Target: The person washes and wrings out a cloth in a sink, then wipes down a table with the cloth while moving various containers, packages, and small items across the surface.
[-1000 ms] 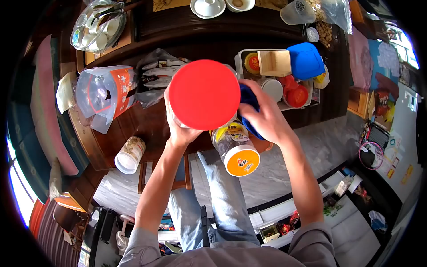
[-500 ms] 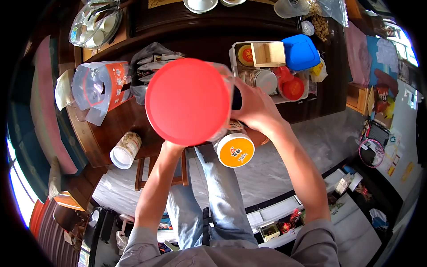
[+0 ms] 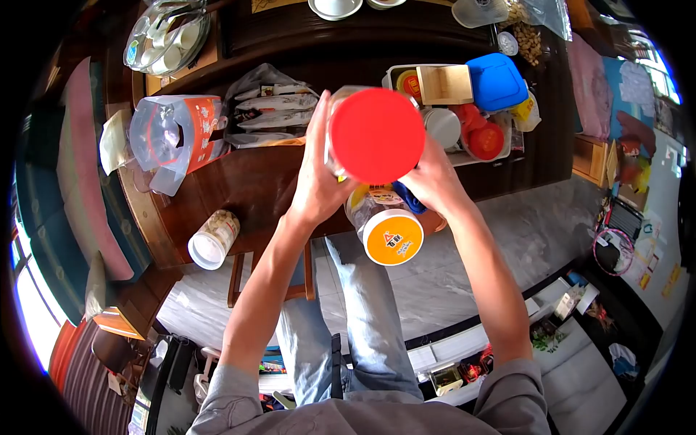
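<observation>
A clear jar with a broad red lid (image 3: pixel 377 136) is raised close to the camera, its lid facing me. My left hand (image 3: pixel 317 170) wraps the jar's left side, fingers along its wall. At the lower right of the jar is my right hand (image 3: pixel 435 177), closed on a dark blue cloth (image 3: pixel 409 198); the jar's lid hides its fingertips. Just below both hands stands a clear jar with an orange, white-rimmed lid (image 3: pixel 393 238) at the table edge. Further left, a white-lidded jar with pale contents (image 3: pixel 214 240) lies tilted on the table (image 3: pixel 167 221).
A white bin (image 3: pixel 478 161) at right holds jars, a wooden box (image 3: pixel 445 85) and a blue container (image 3: pixel 497 81). At left are a clear plastic bag with orange print (image 3: pixel 177 138) and a bag of packets (image 3: pixel 279 109). A wooden stool (image 3: pixel 301 290) stands below the table edge.
The red-lidded jar has moved right and farther from the camera. My left hand has come up along its left side. The dark blue cloth now shows below my right hand.
</observation>
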`<state>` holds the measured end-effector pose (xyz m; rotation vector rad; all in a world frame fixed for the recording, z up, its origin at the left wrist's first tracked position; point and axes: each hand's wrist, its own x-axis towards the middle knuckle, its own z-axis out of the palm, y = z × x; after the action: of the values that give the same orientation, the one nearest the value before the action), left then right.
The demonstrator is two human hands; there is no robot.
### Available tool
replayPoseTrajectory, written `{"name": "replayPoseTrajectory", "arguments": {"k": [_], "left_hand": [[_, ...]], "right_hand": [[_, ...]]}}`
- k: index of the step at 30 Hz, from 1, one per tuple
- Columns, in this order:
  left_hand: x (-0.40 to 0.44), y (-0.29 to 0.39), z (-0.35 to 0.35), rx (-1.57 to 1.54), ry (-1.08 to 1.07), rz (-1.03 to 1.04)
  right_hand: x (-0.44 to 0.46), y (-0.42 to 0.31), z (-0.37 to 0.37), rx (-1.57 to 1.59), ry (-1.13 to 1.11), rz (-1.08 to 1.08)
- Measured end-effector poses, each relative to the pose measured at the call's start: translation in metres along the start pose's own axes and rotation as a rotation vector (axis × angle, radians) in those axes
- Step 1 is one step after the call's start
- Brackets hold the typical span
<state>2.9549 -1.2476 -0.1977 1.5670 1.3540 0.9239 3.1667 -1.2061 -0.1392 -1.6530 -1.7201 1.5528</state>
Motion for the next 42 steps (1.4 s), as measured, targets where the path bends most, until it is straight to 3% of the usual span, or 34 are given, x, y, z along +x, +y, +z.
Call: {"name": "replayPoseTrajectory", "arguments": {"k": [4, 9, 11, 13, 14, 15, 18, 21, 24, 27, 31, 36, 37, 39, 41, 42], "left_hand": [[0.02, 0.014, -0.001, -0.054, -0.002, 0.049], [0.006, 0.051, -0.024, 0.043, -0.014, 0.068], [-0.005, 0.065, -0.046, -0.007, -0.01, -0.15], [-0.011, 0.071, -0.074, 0.621, 0.02, -0.007], [-0.008, 0.071, -0.082, 0.732, 0.041, 0.009], [-0.004, 0.067, -0.087, 0.748, -0.023, -0.09], [0.026, 0.038, -0.082, 0.792, -0.022, -0.004], [0.065, 0.002, -0.082, 1.059, -0.182, 0.319], [0.099, -0.012, -0.093, 1.084, -0.289, 0.238], [0.117, -0.012, -0.098, 1.078, -0.277, 0.187], [0.138, -0.001, -0.093, 1.003, -0.111, 0.282], [0.155, 0.028, -0.063, 0.57, 0.055, 0.181], [0.144, 0.033, -0.067, 0.569, 0.053, 0.17], [0.109, 0.048, -0.08, 0.314, 0.264, 0.217], [0.037, 0.083, -0.095, 0.196, 0.254, 0.036], [0.002, 0.089, -0.104, 0.29, 0.245, 0.067]], "right_hand": [[-0.009, 0.004, 0.003, 0.046, 0.138, -0.088], [-0.026, -0.014, -0.012, 0.019, 0.074, -0.004], [-0.035, -0.019, -0.017, -0.01, 0.077, 0.011], [-0.047, -0.022, -0.019, -0.013, 0.134, 0.041], [-0.053, -0.029, -0.022, -0.001, 0.161, 0.028], [-0.059, -0.028, -0.024, -0.007, 0.18, 0.015], [-0.083, -0.037, -0.027, 0.062, 0.227, -0.016], [-0.114, -0.039, -0.029, 0.047, 0.218, 0.008], [-0.142, -0.038, -0.024, 0.059, 0.226, 0.087], [-0.168, -0.025, -0.012, 0.088, 0.231, 0.135], [-0.188, -0.029, 0.005, 0.239, 0.175, 0.268], [-0.197, -0.02, 0.026, 0.121, 0.138, 0.229], [-0.198, -0.017, 0.031, 0.044, 0.133, 0.226], [-0.202, -0.007, 0.046, 0.018, 0.162, 0.257], [-0.197, 0.003, 0.06, 0.123, 0.077, 0.354], [-0.195, 0.011, 0.07, 0.171, 0.071, 0.301]]}}
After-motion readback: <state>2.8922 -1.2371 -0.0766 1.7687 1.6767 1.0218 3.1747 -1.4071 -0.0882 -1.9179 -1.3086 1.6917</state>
